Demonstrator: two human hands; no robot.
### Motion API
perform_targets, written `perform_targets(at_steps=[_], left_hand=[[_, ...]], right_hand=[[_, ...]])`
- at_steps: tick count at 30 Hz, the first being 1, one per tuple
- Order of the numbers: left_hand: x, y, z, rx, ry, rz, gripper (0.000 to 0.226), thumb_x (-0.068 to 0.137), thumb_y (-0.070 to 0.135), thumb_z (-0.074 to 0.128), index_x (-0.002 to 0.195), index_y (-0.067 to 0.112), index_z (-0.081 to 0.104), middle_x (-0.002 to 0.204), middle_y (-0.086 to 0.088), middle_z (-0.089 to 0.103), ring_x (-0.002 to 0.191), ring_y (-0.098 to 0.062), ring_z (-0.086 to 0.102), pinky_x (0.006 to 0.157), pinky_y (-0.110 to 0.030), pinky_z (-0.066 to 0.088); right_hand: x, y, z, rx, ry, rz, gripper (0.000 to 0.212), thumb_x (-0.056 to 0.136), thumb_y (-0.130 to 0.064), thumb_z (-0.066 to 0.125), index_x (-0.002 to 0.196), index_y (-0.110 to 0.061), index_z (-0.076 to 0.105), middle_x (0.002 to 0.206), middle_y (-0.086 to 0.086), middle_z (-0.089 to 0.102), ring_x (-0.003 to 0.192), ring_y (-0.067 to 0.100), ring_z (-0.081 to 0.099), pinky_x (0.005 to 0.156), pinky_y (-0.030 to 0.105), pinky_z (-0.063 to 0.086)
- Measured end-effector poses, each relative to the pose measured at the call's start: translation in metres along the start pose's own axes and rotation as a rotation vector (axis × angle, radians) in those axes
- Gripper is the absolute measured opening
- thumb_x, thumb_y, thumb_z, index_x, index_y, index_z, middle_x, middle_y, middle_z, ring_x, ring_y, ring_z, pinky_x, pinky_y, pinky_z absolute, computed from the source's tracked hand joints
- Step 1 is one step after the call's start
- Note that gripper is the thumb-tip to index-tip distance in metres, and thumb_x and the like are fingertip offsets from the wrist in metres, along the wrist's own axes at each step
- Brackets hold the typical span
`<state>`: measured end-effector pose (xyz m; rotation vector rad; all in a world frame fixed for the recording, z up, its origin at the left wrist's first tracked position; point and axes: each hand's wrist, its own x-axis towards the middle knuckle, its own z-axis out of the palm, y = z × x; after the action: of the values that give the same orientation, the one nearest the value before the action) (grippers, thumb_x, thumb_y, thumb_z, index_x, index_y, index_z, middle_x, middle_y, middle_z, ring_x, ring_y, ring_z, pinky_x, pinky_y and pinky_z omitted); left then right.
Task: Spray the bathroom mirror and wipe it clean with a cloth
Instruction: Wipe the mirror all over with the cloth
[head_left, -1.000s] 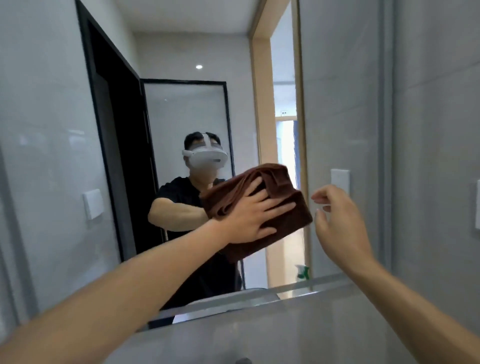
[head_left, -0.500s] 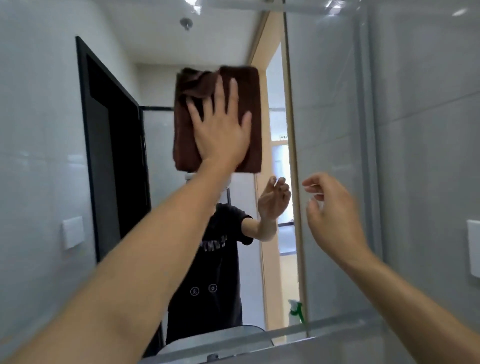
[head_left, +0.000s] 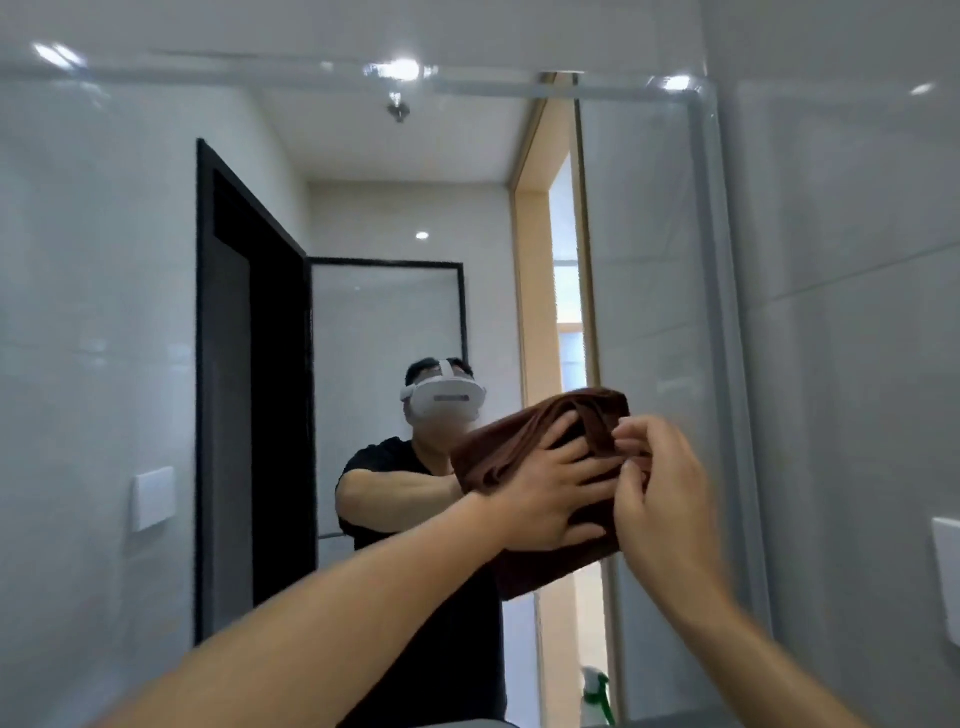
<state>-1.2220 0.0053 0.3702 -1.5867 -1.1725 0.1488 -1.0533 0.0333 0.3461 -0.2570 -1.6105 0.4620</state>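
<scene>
**Bathroom mirror, cloth at lower right: both hands on it**

Item 1. Left forearm: bare, reaching up from the lower left toward the glass.

Item 2. Left hand (head_left: 550, 493): fingers spread and nearly straight, palm laid flat on the cloth, pressing it toward the glass. Nothing is gripped within the fingers.

Item 3. Right hand (head_left: 657, 493): raised from the lower right, just beside the left hand. Its fingers are curled, and the thumb and fingertips pinch a fold at the cloth's right edge. Blur softens the outline, so the exact fingers in the pinch cannot be told.

Item 4. Cloth (head_left: 524, 441): brown, folded thick, tilted with its right end higher. It sits against the lower right part of the mirror, close to the mirror's right edge, under the left palm.

Item 5. Mirror (head_left: 130, 312): large, wall-mounted, with a pale bevelled border along the top and right side. Bright spots glint along the top edge.

Item 6. Spray bottle (head_left: 597, 696): green and white top, seen only as a reflection at the bottom of the glass, below the cloth.

Item 7. Reflected in the glass: a person in a black shirt wearing a white headset (head_left: 444, 400), a black-framed door (head_left: 249, 364) standing open, a white wall plate (head_left: 154, 498), and a wooden doorway (head_left: 530, 312).

Item 8. Grey tiled wall (head_left: 857, 312) to the right of the mirror.
</scene>
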Motion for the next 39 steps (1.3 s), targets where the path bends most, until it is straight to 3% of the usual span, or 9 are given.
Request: perform_targets(at_steps=[3,6,12,15,20,23,31,35,39], left_hand=[[0.028,-0.087,-0.048,0.137,0.040,-0.089,0.062,0.094,0.058,0.046,0.150,0.031,0.039,0.153,-0.001,0.045,0.142,-0.028,0.037,0.121,-0.056,0.008],[0.053,-0.152,-0.089,0.261,0.063,-0.418,0.065,0.095,0.063,0.030,0.155,0.036,0.027,0.160,0.001,0.033,0.144,-0.027,0.034,0.121,-0.056,0.008],[0.102,-0.137,-0.085,0.241,0.215,-0.964,0.067,0.098,0.058,0.022,0.158,0.031,0.012,0.166,-0.001,0.012,0.151,-0.024,0.015,0.121,-0.056,-0.001],[0.117,-0.088,-0.065,0.152,0.215,-0.873,0.068,0.099,0.055,0.026,0.159,0.028,0.012,0.166,-0.001,0.012,0.151,-0.024,0.015,0.120,-0.057,-0.002],[0.132,-0.050,-0.057,-0.124,0.204,-0.699,0.064,0.098,0.035,0.038,0.158,0.024,0.019,0.164,0.001,0.023,0.150,-0.022,0.017,0.121,-0.051,-0.007],[0.128,-0.060,-0.080,-0.499,0.305,-0.721,0.066,0.089,0.018,0.035,0.155,0.020,0.029,0.155,0.000,0.041,0.145,-0.017,0.030,0.124,-0.044,-0.003],[0.103,-0.105,-0.144,-1.533,0.471,-1.025,0.035,0.098,0.015,0.043,0.124,0.007,0.066,0.124,-0.006,0.068,0.119,-0.018,0.062,0.108,-0.034,0.045],[0.058,-0.127,-0.155,-1.334,0.519,-0.867,0.032,0.097,0.011,0.042,0.101,0.018,0.073,0.108,-0.004,0.074,0.107,-0.018,0.068,0.100,-0.041,0.052],[0.030,-0.149,-0.176,-0.858,0.600,-0.920,0.034,0.094,0.009,0.038,0.091,0.019,0.070,0.101,0.004,0.069,0.101,-0.011,0.063,0.077,-0.019,0.049]], right_hand=[[0.017,-0.010,0.005,0.049,0.080,-0.056,0.031,0.089,0.008,0.050,0.101,-0.020,0.057,0.102,-0.006,0.058,0.093,0.003,0.058,0.076,0.012,0.044],[0.032,-0.017,0.009,0.083,0.102,-0.114,0.040,0.088,0.011,0.050,0.099,-0.027,0.054,0.098,-0.016,0.056,0.094,-0.008,0.057,0.077,0.003,0.041],[0.070,-0.010,0.003,0.087,0.164,-0.117,0.039,0.090,0.008,0.046,0.119,-0.015,0.060,0.111,-0.003,0.061,0.097,0.002,0.059,0.085,0.015,0.046],[0.083,-0.002,-0.002,0.107,0.223,-0.091,0.040,0.090,0.009,0.045,0.116,-0.017,0.060,0.109,-0.005,0.061,0.099,0.009,0.061,0.087,0.030,0.052],[0.091,0.000,0.001,0.168,0.218,-0.009,0.042,0.093,0.007,0.043,0.122,-0.016,0.062,0.117,-0.003,0.063,0.107,0.007,0.059,0.091,0.008,0.043],[0.107,-0.005,0.012,0.186,0.197,0.065,0.043,0.099,-0.003,0.043,0.138,-0.016,0.054,0.134,-0.002,0.057,0.121,0.010,0.053,0.102,0.018,0.040],[0.157,-0.037,0.075,-0.184,0.192,0.153,0.056,0.105,-0.036,0.040,0.157,-0.029,0.022,0.166,0.001,0.015,0.154,0.026,0.006,0.125,0.050,0.006],[0.171,-0.039,0.105,-0.356,0.300,0.073,0.054,0.103,-0.044,0.037,0.155,-0.030,0.030,0.166,0.000,0.019,0.154,0.031,0.007,0.123,0.057,0.004],[0.191,-0.058,0.120,-0.460,0.279,-0.093,0.057,0.100,-0.045,0.038,0.152,-0.021,0.039,0.165,0.001,0.024,0.153,0.032,0.013,0.122,0.057,0.008]])
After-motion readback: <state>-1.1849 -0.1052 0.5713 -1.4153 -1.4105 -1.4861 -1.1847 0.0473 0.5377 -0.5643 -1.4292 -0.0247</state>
